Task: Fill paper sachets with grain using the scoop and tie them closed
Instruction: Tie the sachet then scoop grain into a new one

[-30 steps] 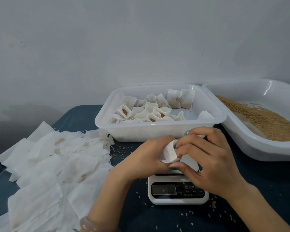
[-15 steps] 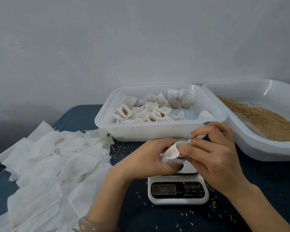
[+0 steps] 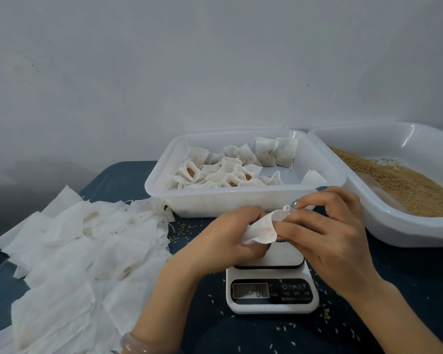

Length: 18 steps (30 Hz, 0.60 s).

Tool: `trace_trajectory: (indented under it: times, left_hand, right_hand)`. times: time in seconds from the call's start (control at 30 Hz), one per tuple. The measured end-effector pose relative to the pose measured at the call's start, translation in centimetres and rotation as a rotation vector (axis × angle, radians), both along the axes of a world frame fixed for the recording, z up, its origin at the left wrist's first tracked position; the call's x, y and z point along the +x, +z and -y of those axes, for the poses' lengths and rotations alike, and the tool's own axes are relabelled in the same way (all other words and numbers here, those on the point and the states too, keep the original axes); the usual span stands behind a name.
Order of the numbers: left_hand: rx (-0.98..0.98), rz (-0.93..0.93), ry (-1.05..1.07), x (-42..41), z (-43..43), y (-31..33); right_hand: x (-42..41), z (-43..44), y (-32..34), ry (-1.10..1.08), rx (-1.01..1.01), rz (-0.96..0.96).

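Since a second ago both hands have drawn slightly apart. The sachet [image 3: 262,229], bunched under my right fingers then, now spreads as a flap between them, just above the scale [image 3: 271,292]. My left hand [image 3: 230,233] curls round its left end. My right hand [image 3: 327,241] pinches its right edge, forefinger tip at the small drawstring loop [image 3: 287,207]. Whether grain is already inside I cannot tell (the paper hides it). I judge this to be the closing step. The sachet lies on its side, so a hard tug with the mouth slack could shed grain onto the scale or the dark cloth [image 3: 407,277], where strays already lie. Thin paper may tear, or the loop may slip from my fingertip. Finished sachets sit in the white tray [image 3: 241,195] just beyond.
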<state>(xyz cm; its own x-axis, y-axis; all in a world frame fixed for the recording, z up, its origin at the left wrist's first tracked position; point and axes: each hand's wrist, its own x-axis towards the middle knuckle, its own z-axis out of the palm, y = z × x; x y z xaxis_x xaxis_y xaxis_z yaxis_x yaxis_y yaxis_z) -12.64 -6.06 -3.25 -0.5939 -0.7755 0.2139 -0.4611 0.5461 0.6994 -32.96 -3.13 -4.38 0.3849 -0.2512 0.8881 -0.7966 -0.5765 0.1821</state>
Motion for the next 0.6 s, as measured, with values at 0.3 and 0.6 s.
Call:
trace_trajectory:
  times: [0.3, 0.6]
  left_hand:
    - [-0.067, -0.041, 0.011, -0.1, 0.3, 0.0]
    - [-0.182, -0.005, 0.128, 0.4, 1.2, -1.1]
  right_hand:
    - [0.1, -0.1, 0.1, 0.028, 0.016, 0.091]
    - [-0.6, 0.3, 0.0, -0.089, 0.303, 0.467]
